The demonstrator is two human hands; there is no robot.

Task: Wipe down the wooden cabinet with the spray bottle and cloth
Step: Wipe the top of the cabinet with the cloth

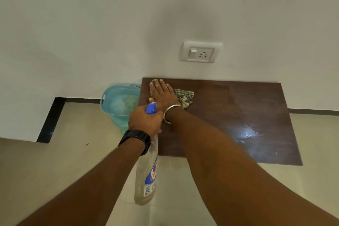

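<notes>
The dark wooden cabinet top (238, 115) stands against the white wall, with a wet shine near its right front. My right hand (162, 93) lies flat, fingers spread, pressing a checked green cloth (184, 97) onto the cabinet's far left corner. Most of the cloth is hidden under the palm. My left hand (145, 119), a black watch on its wrist, grips the neck of a clear spray bottle (146, 170) with a blue nozzle and a blue-and-red label. The bottle hangs over the cabinet's left front edge and the floor.
A light blue plastic basket (117, 101) sits on the floor just left of the cabinet. A white switch and socket plate (200, 52) is on the wall above the cabinet. Beige floor tiles with a black skirting (49, 121) run along the wall.
</notes>
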